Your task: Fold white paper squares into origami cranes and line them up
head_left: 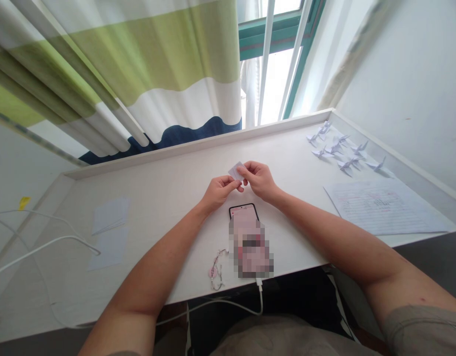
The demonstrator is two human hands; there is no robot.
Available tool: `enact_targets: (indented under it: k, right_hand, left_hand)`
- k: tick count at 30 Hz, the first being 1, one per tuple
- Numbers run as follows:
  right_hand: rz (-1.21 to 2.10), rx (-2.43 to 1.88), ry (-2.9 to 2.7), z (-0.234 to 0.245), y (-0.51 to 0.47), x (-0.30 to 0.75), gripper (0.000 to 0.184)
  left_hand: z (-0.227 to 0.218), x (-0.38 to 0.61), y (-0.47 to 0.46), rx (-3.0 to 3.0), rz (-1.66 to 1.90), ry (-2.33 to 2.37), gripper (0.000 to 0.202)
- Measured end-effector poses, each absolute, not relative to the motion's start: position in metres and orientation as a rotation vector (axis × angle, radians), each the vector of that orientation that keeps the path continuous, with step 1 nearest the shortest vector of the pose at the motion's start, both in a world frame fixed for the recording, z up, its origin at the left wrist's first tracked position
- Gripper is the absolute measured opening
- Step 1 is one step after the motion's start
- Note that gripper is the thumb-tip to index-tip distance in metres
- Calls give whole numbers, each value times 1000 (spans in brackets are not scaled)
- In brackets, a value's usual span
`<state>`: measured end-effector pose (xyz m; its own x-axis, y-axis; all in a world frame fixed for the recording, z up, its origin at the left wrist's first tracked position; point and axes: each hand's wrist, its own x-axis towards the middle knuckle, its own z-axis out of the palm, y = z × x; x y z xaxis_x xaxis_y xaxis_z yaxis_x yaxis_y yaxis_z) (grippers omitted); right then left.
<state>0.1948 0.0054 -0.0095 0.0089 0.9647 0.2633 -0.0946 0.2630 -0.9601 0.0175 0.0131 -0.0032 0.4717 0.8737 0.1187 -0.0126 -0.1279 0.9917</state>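
A small folded piece of white paper [235, 170] with faint lines is held up over the middle of the desk. My right hand [258, 179] pinches its right side between thumb and fingers. From the lower left, my left hand [221, 190] grips the bottom edge, its fingertips close to those of the right. Just below both hands lies a phone [244, 213], its screen lit and partly blurred out. Several folded paper cranes [339, 146] stand together at the far right of the desk.
Lined sheets with writing [379, 207] lie at the right edge. Loose white paper pieces [111, 215] lie at left, near a white cable [64, 240]. A beaded strap [214, 272] rests beside the phone, which has a charging plug [259, 283]. A raised rim [198, 146] borders the desk [168, 173].
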Motion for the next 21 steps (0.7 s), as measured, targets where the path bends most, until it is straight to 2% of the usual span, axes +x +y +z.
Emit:
enact_targets:
  k: [6,10,16,21]
  right_hand:
    - [1038,-978,-1257,-9,5,194,57]
    - [1065,-988,-1305,-8,3,194,57]
    - [1064,-1029,-1396,-7,3,195,55]
    - [1129,-981,-1412,-6,2,193,54]
  left_hand:
    - [-6,21,10,1587,889,883,40]
    - [-8,22,13,1537,1038,919,33]
    - [-11,21,16,1492,1195,932,46]
    - [-18,21,16,1479,1254,970,49]
